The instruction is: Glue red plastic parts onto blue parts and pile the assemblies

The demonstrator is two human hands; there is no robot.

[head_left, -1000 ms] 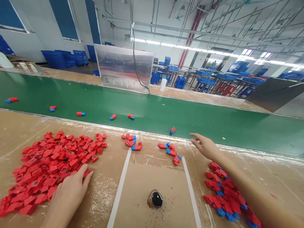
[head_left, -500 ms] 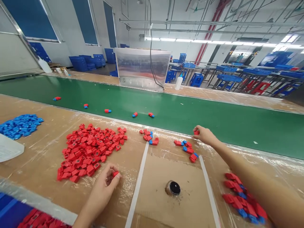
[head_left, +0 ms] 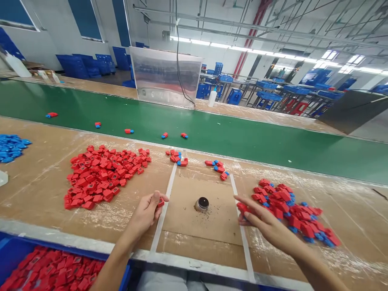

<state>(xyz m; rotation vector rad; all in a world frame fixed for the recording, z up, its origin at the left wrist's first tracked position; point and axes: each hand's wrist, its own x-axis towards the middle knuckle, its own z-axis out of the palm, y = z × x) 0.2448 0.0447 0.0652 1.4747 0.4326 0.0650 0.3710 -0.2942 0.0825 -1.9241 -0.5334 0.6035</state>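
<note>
My left hand (head_left: 144, 212) pinches a small red plastic piece (head_left: 161, 202) between thumb and fingers, just left of a cardboard sheet. My right hand (head_left: 261, 218), on the other side of the sheet, has its fingers closed around another red plastic piece (head_left: 242, 207); the hand covers part of it. Between the hands, a short round fixture with a black top (head_left: 203, 203) stands on the cardboard (head_left: 184, 220). Beyond my left hand lies a big heap of loose red pieces (head_left: 103, 173). Right of my right hand is a pile of red-and-blue joined pieces (head_left: 283, 202).
A green conveyor belt (head_left: 242, 137) crosses beyond the table, carrying several red-and-blue pieces. Two small clusters, one left (head_left: 177, 157) and one right (head_left: 218, 167), sit near its edge. Blue pieces (head_left: 12, 146) lie far left. A blue bin (head_left: 119, 279) of red pieces is below left.
My right hand has come back from the belt's edge toward me, still with a red piece. My left hand stays closed on its piece, now nearer the cardboard. The view has shifted.
</note>
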